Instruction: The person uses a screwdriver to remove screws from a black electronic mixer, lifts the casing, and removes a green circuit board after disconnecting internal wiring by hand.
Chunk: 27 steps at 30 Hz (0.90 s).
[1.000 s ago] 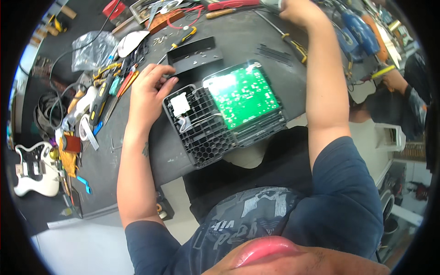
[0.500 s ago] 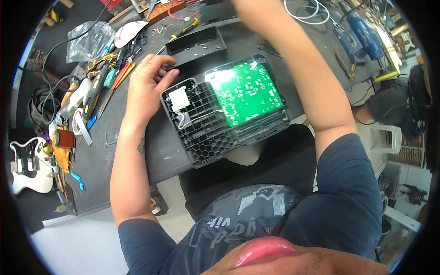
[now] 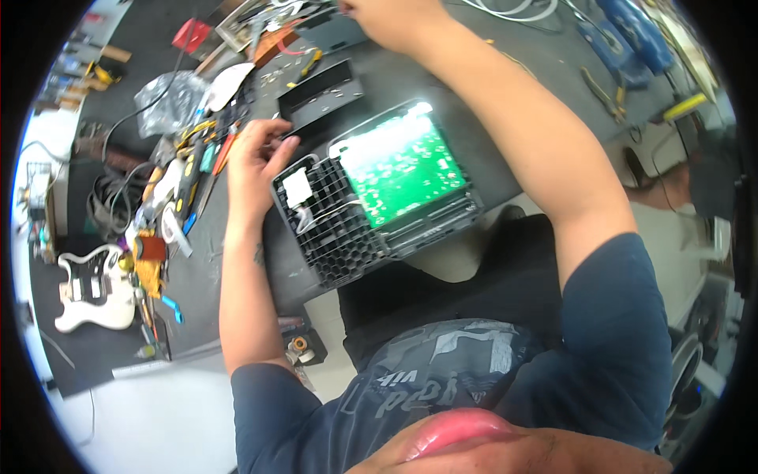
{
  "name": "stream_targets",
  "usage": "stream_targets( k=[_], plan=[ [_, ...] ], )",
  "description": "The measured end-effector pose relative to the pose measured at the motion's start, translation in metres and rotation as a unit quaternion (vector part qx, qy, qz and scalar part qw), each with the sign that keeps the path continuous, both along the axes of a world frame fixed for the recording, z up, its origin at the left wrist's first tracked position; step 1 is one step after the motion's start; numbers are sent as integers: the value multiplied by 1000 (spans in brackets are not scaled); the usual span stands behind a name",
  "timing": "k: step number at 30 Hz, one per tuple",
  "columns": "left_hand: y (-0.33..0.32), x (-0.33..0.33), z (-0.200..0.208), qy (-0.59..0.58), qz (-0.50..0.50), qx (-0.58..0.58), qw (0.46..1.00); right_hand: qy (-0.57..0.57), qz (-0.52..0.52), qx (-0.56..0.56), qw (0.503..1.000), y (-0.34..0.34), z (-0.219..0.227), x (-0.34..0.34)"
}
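An opened black plastic case (image 3: 332, 245) lies near the table's front edge, its grid-ribbed left part holding a white module (image 3: 298, 188) with thin wires. A green circuit board (image 3: 407, 170) fills its right part and reflects a bright glare. My left hand (image 3: 257, 154) rests by the case's upper left corner, fingers loosely curled and thumb apart, beside a black open tray (image 3: 322, 91) with small screws in it. At the top edge my right hand (image 3: 387, 20) reaches over the end of a dark grey box (image 3: 330, 30). Its fingers are partly cut off and blurred.
Left on the table lie screwdrivers and cutters (image 3: 189, 178), a clear plastic bag (image 3: 170, 103) and a white guitar body (image 3: 99, 288). Pliers (image 3: 604, 95) and a blue power tool (image 3: 636, 39) lie at the right. Another person's leg (image 3: 663, 189) shows beyond.
My right hand has moved left along the far part of the table, to the grey box. The whole view has shifted and turned a little. My left hand stays beside the tray.
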<state>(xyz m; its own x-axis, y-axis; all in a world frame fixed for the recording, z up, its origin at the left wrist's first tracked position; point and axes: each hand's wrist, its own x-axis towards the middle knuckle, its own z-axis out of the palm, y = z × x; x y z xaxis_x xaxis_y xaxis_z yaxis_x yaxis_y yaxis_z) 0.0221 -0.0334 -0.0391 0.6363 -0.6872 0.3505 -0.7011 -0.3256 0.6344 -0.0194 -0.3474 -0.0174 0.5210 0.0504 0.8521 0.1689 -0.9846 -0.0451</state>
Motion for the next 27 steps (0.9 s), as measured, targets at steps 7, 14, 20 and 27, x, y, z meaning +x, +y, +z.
stream_targets(
  k=[7,14,20,27],
  plan=[
    [7,-2,2,105,1,-38,994,171,3,-12,985,15,5,-9],
    [7,-1,4,64,-7,-14,998,250,-6,19,968,-3,21,-20],
    [15,1,14,-97,4,29,995,202,-8,62,977,-28,22,-18],
    [11,-2,18,-111,13,18,994,185,25,70,980,-20,19,-19]
  ],
)
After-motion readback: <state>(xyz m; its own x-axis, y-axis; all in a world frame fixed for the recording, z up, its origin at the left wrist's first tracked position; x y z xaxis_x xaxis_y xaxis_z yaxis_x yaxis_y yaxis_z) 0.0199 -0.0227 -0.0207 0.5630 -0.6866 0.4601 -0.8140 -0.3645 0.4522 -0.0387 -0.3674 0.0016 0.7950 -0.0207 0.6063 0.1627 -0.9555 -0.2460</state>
